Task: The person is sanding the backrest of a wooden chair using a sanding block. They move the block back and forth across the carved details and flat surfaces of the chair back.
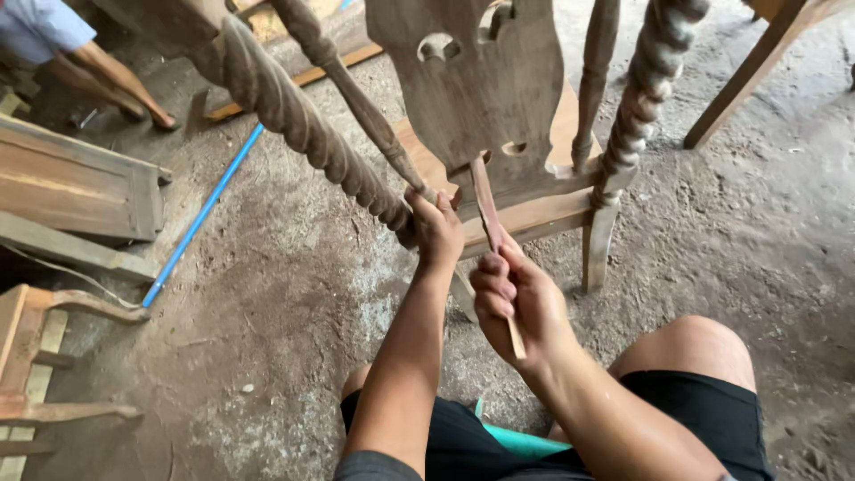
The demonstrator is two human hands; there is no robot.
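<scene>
A carved wooden chair back with twisted posts stands in front of me on the dirt floor. My left hand grips the base of a turned spindle where it meets the lower rail. My right hand is closed around a thin reddish strip, like a folded sanding strip or slim stick. The strip's upper end rests against the bottom of the flat carved centre panel. The lower end pokes out below my fist.
A blue rod lies on the floor to the left. Wooden furniture parts and a chair frame sit at the left edge. Another person's leg shows top left. A wooden leg slants top right.
</scene>
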